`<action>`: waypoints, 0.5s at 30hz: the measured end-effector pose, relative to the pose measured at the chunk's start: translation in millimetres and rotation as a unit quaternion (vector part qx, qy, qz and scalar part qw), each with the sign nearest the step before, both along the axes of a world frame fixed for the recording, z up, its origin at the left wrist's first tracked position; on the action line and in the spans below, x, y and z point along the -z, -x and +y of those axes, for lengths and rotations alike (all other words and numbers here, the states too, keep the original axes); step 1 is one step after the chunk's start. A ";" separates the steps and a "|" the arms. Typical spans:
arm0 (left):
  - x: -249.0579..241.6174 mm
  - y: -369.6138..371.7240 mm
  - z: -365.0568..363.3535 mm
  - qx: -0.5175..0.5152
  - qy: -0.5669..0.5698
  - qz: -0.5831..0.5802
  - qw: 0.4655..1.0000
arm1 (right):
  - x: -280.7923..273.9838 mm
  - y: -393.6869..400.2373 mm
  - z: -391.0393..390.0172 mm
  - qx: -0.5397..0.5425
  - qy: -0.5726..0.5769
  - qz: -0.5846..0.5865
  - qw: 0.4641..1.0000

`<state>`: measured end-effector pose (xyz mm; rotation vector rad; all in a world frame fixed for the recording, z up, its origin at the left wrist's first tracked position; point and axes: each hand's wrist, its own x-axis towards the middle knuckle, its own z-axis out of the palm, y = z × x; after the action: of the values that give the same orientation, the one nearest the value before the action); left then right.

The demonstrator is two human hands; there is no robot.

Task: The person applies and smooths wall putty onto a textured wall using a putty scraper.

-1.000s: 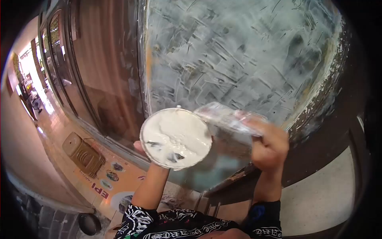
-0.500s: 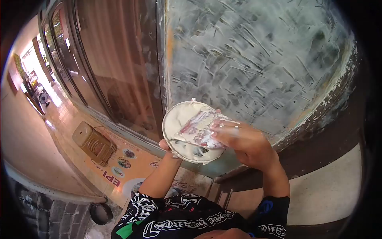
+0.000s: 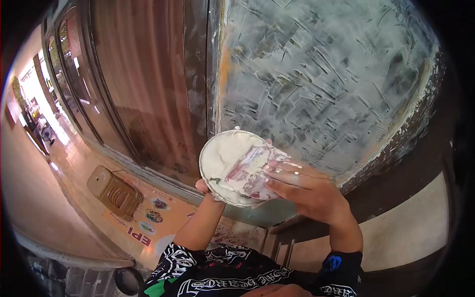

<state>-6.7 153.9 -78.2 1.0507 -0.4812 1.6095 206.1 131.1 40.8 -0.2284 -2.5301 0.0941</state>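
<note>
A round tub (image 3: 201, 161) of creamy white putty (image 3: 225, 151) is held up in front of the wall. My left hand (image 3: 202, 186) grips it from below, with the thumb on the near left rim and a fingertip showing at the far side; the palm is hidden. In my right hand (image 3: 314, 193) is a flat, reddish scraper (image 3: 250, 168) smeared with putty. The fingers lie over its right part, and its left edge rests in or just over the putty. White smears cover those fingers.
A grey wall panel (image 3: 316, 84) with dark streaks rises ahead. Left of it stands a dark-framed glass door (image 3: 141, 74) with a curtain behind. A brown plastic stool (image 3: 114, 190) sits on an orange printed banner (image 3: 133, 230). A dark round object (image 3: 128, 281) is at lower left.
The scraper has moved down across the tub, and the dark hollow in the putty near it is mostly covered. My view has shifted slightly. Both hands keep their hold.
</note>
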 end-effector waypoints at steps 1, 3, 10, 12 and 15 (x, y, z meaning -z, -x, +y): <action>-3.6 0.7 -2.8 0.004 0.018 0.000 1.000 | 0.4 1.0 -1.2 0.004 -0.001 0.001 1.000; -8.6 4.1 -1.6 0.012 0.033 0.001 0.999 | -0.1 1.9 -2.6 0.002 -0.023 -0.018 1.000; -10.2 9.6 2.7 0.031 0.013 -0.009 0.999 | -9.6 7.4 -13.5 0.027 -0.019 -0.043 0.999; -5.0 11.5 4.4 0.032 0.032 -0.014 0.999 | -11.8 4.8 -14.9 0.007 -0.011 0.017 1.000; -12.7 9.3 1.1 0.019 0.060 0.025 0.998 | -11.5 5.2 -17.3 0.036 -0.010 -0.048 0.998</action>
<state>-15.9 155.0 -65.5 0.9833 -0.3636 1.5560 200.9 113.7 52.3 -0.3240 -2.6143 0.0293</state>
